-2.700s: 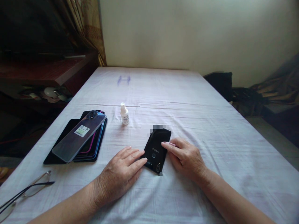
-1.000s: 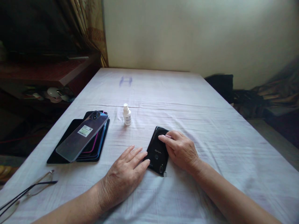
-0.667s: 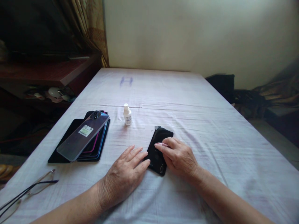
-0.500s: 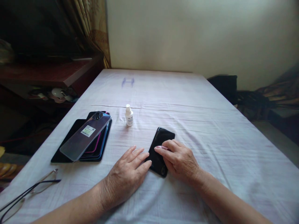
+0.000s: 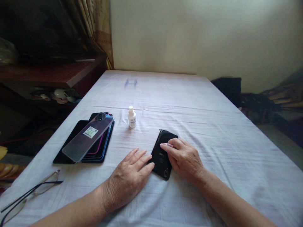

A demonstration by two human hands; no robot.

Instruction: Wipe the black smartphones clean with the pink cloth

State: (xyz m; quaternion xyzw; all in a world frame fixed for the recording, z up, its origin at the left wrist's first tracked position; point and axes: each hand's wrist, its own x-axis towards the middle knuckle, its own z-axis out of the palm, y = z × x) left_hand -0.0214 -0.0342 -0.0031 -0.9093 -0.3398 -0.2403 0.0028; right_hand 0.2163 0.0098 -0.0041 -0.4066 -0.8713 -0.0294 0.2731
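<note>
Left hand (image 5: 129, 176) flat, open, fingertips against black phone (image 5: 163, 154) on sheet-covered bed (image 5: 213, 126); right hand (image 5: 184, 159) pressing its back, grip holding nothing.

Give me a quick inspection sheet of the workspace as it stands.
Surface: white cloth, creased, over a table.
Job's things: black phone lying back side up, camera end nearest the person.
Clutter: stack of phones at left, topmost with a label; small white bottle upright; glasses near the left edge.
Grips: left hand flat on the cloth, fingertips touching the phone's left edge; right hand with fingertips pressed on the phone's back.
Cables: nothing seen.
Surroundings: dark wooden shelf and curtain at left, plain wall behind.
</note>
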